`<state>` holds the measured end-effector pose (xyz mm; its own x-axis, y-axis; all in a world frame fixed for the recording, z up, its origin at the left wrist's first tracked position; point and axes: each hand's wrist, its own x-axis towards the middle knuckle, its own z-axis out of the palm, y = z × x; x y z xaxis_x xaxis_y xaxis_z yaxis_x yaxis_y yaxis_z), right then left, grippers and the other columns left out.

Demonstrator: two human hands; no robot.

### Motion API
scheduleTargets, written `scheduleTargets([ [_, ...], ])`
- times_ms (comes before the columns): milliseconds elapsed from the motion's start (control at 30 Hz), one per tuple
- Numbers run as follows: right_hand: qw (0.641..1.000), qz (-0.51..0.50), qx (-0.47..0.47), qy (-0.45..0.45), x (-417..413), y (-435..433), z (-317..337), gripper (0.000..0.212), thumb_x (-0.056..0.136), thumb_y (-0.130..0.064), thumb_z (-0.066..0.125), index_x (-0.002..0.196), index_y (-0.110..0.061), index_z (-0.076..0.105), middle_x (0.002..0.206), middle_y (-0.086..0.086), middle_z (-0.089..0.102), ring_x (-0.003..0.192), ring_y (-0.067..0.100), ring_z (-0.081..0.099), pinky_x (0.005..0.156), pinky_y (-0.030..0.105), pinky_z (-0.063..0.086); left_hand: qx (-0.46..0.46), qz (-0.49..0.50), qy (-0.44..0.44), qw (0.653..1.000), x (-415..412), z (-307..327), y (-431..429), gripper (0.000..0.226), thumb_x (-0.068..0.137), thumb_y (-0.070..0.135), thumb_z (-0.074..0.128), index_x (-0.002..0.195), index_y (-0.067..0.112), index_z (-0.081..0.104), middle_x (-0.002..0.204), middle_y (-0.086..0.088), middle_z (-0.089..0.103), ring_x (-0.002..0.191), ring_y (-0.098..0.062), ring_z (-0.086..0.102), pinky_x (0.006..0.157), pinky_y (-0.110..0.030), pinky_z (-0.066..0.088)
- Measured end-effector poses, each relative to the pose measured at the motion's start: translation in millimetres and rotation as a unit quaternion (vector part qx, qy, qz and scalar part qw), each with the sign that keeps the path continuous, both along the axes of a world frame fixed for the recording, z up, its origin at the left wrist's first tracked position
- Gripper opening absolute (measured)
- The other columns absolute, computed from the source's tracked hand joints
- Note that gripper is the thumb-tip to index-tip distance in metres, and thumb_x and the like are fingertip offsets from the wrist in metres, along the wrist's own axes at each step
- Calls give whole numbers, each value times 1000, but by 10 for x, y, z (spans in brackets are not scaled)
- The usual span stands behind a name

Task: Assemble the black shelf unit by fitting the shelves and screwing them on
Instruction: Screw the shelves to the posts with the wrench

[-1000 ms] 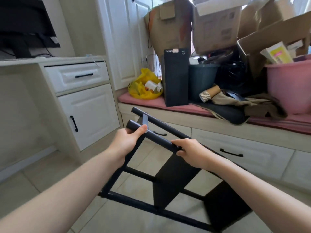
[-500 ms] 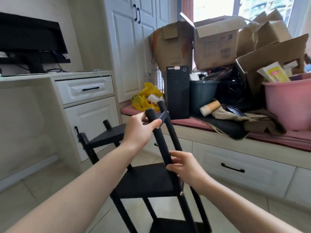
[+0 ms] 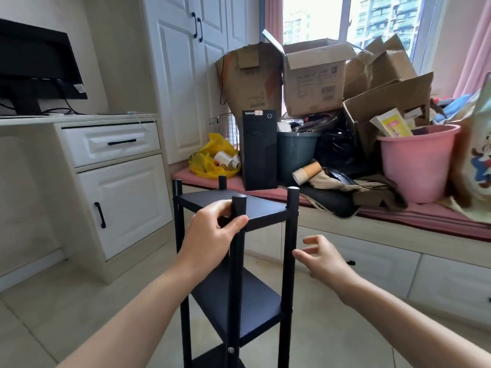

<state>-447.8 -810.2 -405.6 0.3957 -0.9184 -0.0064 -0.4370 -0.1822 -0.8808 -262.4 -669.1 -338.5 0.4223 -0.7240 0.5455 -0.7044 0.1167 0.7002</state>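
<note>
The black shelf unit (image 3: 239,301) stands upright on the pale tiled floor (image 3: 79,314), its long axis vertical. It has 4 round matte posts and flat, square-edged boards. The top shelf (image 3: 255,205) lies level just below the post tips, a second board sits lower, and a third is cut off by the bottom edge of the view. A small silver screw head (image 3: 230,349) shows low on the near-left post (image 3: 237,274).

The left hand (image 3: 212,232) is wrapped round that post just under its capped tip, thumb on the near side and fingers curled behind it at the top shelf's front corner. The right hand (image 3: 322,257) holds nothing. Its fingers are loosely spread and it hangs just beside the near-right post (image 3: 291,235), not touching it.

There is open floor to the left of the unit and in front of it. A white panelled cabinet (image 3: 125,205) with black handles stands well to the left. Behind the unit runs a window bench with a pink cushion (image 3: 398,216), crowded with creased cardboard boxes (image 3: 313,78), a black computer tower (image 3: 259,152), a glossy yellow bag (image 3: 210,155) and a smooth pink bucket (image 3: 417,160).
</note>
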Motion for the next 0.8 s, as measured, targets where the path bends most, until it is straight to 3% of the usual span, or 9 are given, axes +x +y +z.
scheduleTargets([
  [100,999,31,14,-5,34,40,-33,28,96,-29,62,120,-29,48,111,-8,62,98,7,61,94,37,53,-3,-1,-1,1000,-79,-98,110,25,92,30,71,117,23,69,98,21,70,89,6,63,73,-2,41],
  [267,998,19,26,-52,75,109,3,13,99,-16,56,109,-24,56,113,1,67,106,21,63,97,48,52,-12,-2,-37,999,-180,-178,208,21,92,32,71,112,27,67,95,19,69,65,3,59,67,-8,42],
  [367,998,12,-6,-54,66,137,-23,13,98,-13,56,107,-22,58,111,-2,68,107,20,64,98,47,51,-17,-6,-46,999,-204,-195,227,22,93,31,70,113,25,66,97,18,68,64,-2,59,66,-11,45],
  [500,997,-8,-8,-72,66,183,-79,15,97,-7,54,107,-18,58,107,-4,68,105,19,64,97,47,52,-14,-32,-61,998,-226,-234,255,21,95,26,68,114,23,63,98,12,66,51,6,51,57,-11,40],
  [600,996,-20,-40,-71,48,202,-89,16,97,-5,54,109,-14,59,106,-3,68,104,20,63,94,46,52,-13,-51,-49,997,-189,-232,249,21,95,21,68,115,21,63,97,9,65,59,5,54,61,-11,41],
  [700,995,-29,-64,-64,13,212,-91,14,97,-6,57,106,-17,59,105,-2,68,103,20,62,91,42,53,-3,-64,-24,998,-117,-255,236,22,95,19,68,116,19,63,97,9,67,84,-6,62,76,-16,46],
  [800,993,-25,-90,-68,-53,226,-90,14,96,-7,61,105,-18,60,101,-4,69,100,18,63,84,31,51,-5,-73,-7,997,-25,-292,239,28,94,14,68,118,27,62,107,9,70,105,-3,64,91,-13,45],
])
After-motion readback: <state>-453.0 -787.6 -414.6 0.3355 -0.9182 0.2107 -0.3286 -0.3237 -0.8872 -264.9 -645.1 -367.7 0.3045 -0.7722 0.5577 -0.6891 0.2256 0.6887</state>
